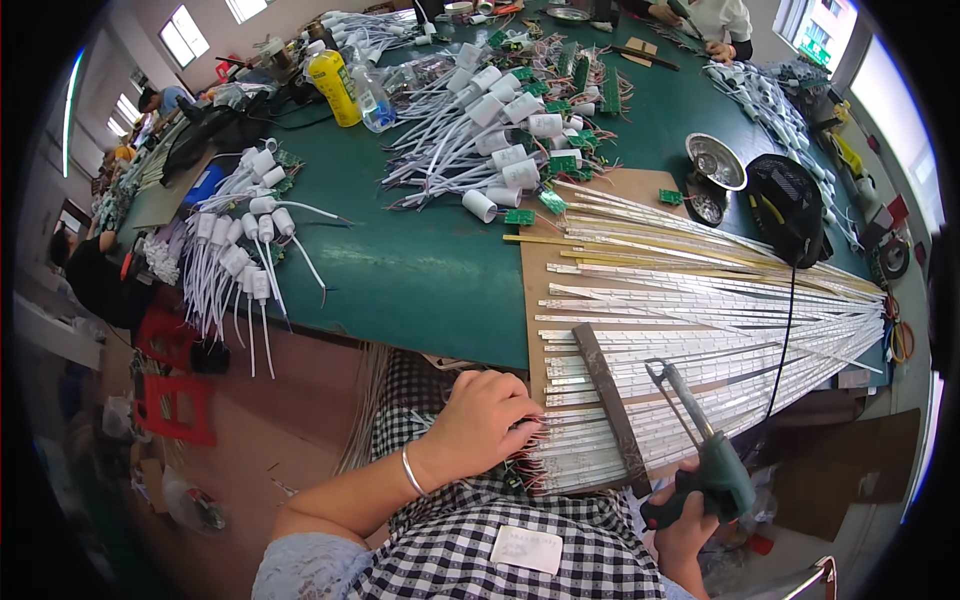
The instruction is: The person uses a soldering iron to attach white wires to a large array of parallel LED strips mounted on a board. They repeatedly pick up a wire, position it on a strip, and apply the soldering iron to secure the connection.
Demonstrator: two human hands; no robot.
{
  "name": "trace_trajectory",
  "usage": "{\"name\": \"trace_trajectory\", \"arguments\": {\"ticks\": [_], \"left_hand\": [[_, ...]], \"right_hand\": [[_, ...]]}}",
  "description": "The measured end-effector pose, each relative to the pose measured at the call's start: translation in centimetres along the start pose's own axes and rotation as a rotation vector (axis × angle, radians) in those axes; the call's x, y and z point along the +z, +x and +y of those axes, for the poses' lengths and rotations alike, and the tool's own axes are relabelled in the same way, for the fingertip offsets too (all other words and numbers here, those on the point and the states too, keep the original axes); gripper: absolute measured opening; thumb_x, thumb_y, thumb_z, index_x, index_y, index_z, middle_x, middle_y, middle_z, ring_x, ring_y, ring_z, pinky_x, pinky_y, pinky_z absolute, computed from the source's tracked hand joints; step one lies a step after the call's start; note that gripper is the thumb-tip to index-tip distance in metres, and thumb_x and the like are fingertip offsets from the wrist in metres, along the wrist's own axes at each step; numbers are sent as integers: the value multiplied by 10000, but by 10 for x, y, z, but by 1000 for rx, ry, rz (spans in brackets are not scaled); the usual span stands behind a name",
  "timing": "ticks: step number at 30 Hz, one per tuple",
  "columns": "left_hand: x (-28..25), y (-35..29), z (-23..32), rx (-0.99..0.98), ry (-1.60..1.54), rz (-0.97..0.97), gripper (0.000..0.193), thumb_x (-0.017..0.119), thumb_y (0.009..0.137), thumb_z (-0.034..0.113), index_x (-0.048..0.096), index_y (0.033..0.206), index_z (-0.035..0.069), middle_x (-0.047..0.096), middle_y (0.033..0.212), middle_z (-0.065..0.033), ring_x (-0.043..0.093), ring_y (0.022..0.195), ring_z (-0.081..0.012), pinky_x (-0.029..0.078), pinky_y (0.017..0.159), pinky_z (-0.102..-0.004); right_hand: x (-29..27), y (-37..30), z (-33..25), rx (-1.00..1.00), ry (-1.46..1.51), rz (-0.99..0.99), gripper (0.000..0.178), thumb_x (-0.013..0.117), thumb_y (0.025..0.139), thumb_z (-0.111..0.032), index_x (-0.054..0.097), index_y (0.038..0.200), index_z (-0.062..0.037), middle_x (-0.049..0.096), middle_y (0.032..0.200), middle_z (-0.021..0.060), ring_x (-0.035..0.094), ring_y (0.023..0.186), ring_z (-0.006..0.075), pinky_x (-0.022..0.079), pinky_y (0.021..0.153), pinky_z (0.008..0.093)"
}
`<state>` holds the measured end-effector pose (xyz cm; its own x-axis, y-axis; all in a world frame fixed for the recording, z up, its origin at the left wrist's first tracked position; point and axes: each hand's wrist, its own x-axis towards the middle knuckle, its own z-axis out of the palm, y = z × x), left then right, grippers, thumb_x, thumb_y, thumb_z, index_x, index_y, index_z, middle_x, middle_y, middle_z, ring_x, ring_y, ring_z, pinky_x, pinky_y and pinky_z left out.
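My right hand (pixel 684 522) is wrapped round the grip of a dark green soldering gun (pixel 722 476) at the lower right. Its long metal tip points up and left over the rows of LED strips (pixel 690 345). My left hand (pixel 485 418) is bent at the strips' left ends, fingertips pinched on thin red and white wires (pixel 530 450); the exact contact is partly hidden under the fingers. A dark flat bar (pixel 608 400) lies across the strips between my two hands. Beneath the strips is a brown board (pixel 537 300).
White cylindrical drivers with cables (pixel 500 125) and green circuit boards are heaped at the back; another bundle (pixel 235 235) hangs over the left edge. A yellow bottle (pixel 333 85), metal bowl (pixel 716 160) and black fan-like object (pixel 787 205) stand on the green table (pixel 400 290). A person (pixel 722 25) works opposite.
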<state>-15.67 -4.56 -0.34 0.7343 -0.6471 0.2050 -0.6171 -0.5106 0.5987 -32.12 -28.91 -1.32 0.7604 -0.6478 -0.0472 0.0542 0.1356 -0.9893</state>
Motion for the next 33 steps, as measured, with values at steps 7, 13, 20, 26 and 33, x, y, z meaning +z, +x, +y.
{"name": "trace_trajectory", "arguments": {"ticks": [7,13,20,26,33], "left_hand": [[-25,30,-24,21,82,145,153,700,765,178,681,908,125,596,930,-37,556,913,-247,387,841,-377],[-46,87,-86,18,141,419,132,685,758,149,679,865,73,611,845,-96,595,823,-301,456,731,-418],[-58,183,-127,56,329,539,233,705,746,165,629,949,77,617,922,-86,590,893,-298,452,771,-420],[-53,231,-121,28,721,371,447,742,690,185,569,1101,144,606,1055,-32,557,1025,-236,416,831,-400],[-82,204,-96,193,545,243,356,668,680,97,587,1027,113,553,918,-76,579,875,-295,465,730,-423]], "right_hand": [[-16,2,9,3,55,-6,410,463,922,-164,431,1276,40,570,911,118,573,667,168,494,579,302],[-22,2,13,63,128,92,365,445,940,-157,446,1255,28,589,841,139,576,713,217,497,634,333],[-15,4,5,80,153,28,288,489,922,-167,496,1106,54,600,829,158,584,705,228,496,618,343],[-13,3,0,104,150,33,271,477,913,-150,499,1089,55,599,819,156,586,697,228,499,607,344],[-15,2,1,62,162,53,292,486,919,-161,499,1106,63,592,822,148,587,713,225,503,605,337]]}}
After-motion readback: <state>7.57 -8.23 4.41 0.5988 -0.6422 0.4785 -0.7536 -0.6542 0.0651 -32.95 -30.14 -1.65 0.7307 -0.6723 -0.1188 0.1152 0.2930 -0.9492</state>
